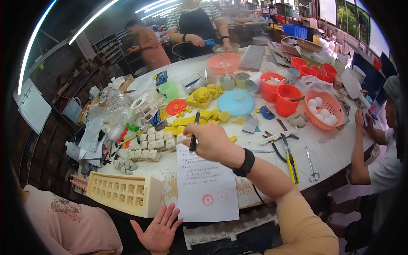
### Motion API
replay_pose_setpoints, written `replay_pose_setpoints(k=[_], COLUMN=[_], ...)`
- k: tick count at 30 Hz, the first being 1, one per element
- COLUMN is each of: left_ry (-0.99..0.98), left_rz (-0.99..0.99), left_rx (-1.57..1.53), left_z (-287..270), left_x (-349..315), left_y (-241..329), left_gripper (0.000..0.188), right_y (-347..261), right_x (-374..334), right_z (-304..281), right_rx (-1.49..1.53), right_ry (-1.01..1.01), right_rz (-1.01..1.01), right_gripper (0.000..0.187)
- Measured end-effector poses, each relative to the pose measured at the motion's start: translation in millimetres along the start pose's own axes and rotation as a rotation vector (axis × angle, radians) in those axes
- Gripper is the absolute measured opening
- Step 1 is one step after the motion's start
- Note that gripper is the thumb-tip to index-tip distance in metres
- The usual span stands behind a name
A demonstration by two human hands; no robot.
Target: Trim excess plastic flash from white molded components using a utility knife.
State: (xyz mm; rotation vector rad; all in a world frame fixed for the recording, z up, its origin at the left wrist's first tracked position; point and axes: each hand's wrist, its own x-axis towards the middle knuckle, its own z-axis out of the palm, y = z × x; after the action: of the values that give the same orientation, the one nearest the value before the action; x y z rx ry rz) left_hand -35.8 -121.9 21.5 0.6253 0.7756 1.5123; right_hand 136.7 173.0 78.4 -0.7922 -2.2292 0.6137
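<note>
My right hand (211,142) is raised above the table, its fingers closed around a black pen (194,132) held nearly upright. A dark watch (245,163) circles that wrist. Beneath the hand lies a white sheet of paper (206,193), with handwriting and two round red stamps on it; the hand covers part of its upper edge. My left hand (158,229) is palm up with spread fingers and holds nothing. It is by the table's near edge, beside the sheet's lower left corner and close to a cream mould block (123,193) with rows of square hollows.
White cube-shaped pieces (148,146) and yellow blocks (199,119) lie beyond the paper. Yellow-handled pliers (291,159) and scissors (312,168) rest to the right. Red buckets (285,101) and a basket of white balls (324,111) stand farther right. Co-workers are around the table.
</note>
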Motion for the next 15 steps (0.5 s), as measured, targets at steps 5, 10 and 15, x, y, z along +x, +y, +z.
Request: replay_pose_setpoints(k=[5, 10, 15], left_ry=[0.024, 0.023, -0.022], left_rz=[0.022, 0.043, 0.026], left_rx=[-0.325, -0.327, -0.654], left_z=[4, -10, -20], left_x=[-10, -14, -8], left_y=[4, 3, 0], left_gripper=[0.118, 0.117, 0.118], right_y=[94, 126, 127], right_x=[16, -10, -34], right_z=[-49, -96, -140], right_rx=[-0.325, -0.445, -0.587], right_ry=[0.250, 0.271, 0.219], right_rz=[0.397, 0.643, 0.807], right_gripper=[0.022, 0.024, 0.026])
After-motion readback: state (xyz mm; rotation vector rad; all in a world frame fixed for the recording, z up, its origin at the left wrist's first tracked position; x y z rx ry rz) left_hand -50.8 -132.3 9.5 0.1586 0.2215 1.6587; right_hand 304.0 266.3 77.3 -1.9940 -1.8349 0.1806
